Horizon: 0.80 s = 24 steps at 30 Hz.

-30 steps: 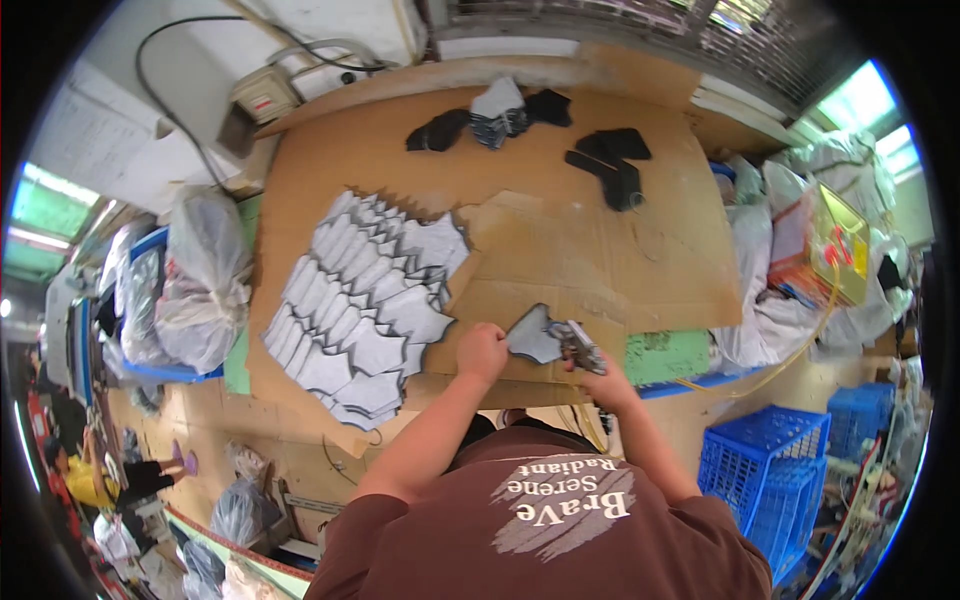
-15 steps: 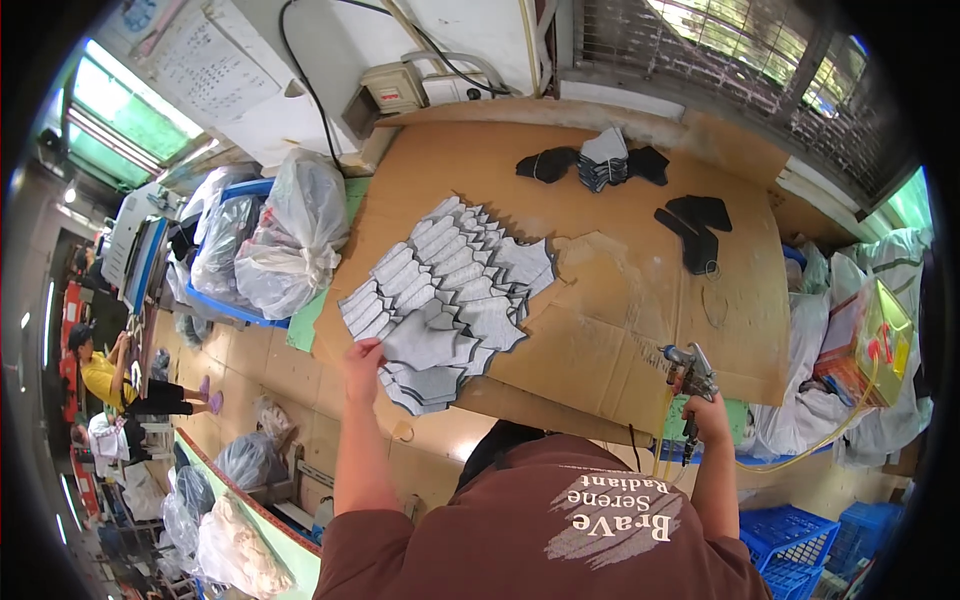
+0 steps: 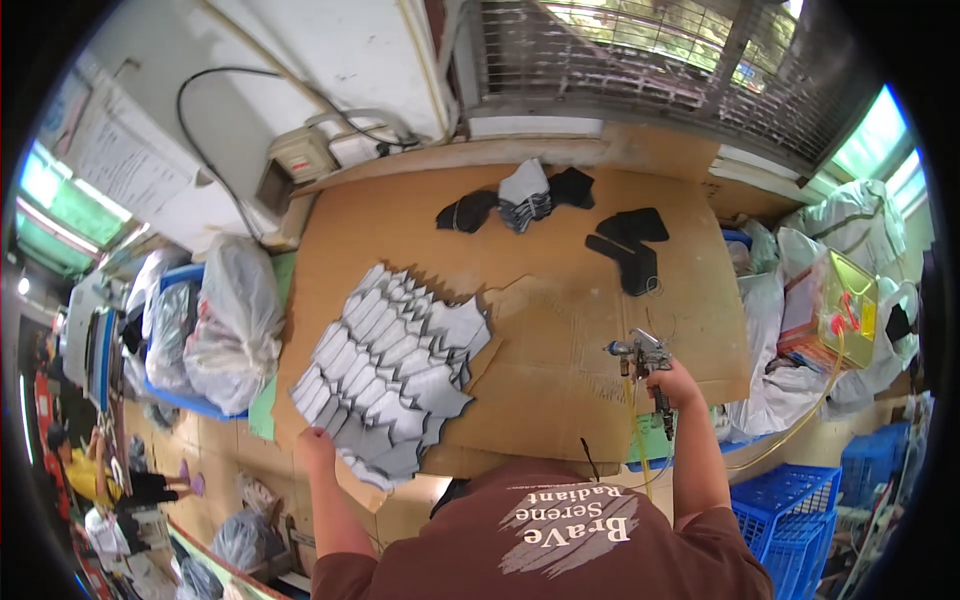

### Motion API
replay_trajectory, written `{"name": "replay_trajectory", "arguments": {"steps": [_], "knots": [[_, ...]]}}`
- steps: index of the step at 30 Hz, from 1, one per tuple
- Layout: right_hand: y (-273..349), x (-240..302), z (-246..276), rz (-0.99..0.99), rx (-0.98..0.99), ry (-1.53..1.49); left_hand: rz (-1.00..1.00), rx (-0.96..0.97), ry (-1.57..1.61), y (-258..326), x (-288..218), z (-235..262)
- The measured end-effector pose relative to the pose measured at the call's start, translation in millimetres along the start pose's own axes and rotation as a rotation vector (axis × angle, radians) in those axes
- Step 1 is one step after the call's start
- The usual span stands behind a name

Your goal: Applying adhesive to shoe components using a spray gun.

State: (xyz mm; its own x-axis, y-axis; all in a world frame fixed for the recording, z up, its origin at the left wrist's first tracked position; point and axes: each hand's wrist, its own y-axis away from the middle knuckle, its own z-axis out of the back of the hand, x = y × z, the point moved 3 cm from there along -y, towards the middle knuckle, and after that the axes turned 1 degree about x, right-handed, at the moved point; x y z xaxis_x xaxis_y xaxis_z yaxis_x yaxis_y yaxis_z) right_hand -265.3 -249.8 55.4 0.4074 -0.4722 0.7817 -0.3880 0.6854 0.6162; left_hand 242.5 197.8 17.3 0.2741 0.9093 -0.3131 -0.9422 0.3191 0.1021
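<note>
- Pale wall (image 3: pixel 330 55) up at upper left, clear plastic bags (image 3: pixel 237 325) bulging below it.
- Left hand (image 3: pixel 317 446), lower left of centre: fingers drawn together at the edge of the overlapping grey pieces (image 3: pixel 388 352); can't tell if it grips one.
- Those pieces lie in rows on the cardboard-covered table (image 3: pixel 560 345), mid-frame.
- Spray gun (image 3: pixel 646 356), right of centre, nozzle leftward, right hand (image 3: pixel 677 384) wrapped around its handle.
- Blue crates (image 3: pixel 790 505), lower right.

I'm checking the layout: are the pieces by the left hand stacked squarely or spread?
Spread: the grey pieces lie in overlapping rows on the cardboard, dark edges showing.
</note>
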Motion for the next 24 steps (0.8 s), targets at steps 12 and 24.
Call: {"name": "replay_trajectory", "arguments": {"steps": [12, 24], "knots": [[-53, -43, 11, 0.047, -0.591, 0.052, -0.946, 0.190, 0.375, -54, -426, -93], [-19, -17, -29, 0.534, -1.063, 0.699, -0.933, 0.085, -0.234, -106, -571, -146]]}}
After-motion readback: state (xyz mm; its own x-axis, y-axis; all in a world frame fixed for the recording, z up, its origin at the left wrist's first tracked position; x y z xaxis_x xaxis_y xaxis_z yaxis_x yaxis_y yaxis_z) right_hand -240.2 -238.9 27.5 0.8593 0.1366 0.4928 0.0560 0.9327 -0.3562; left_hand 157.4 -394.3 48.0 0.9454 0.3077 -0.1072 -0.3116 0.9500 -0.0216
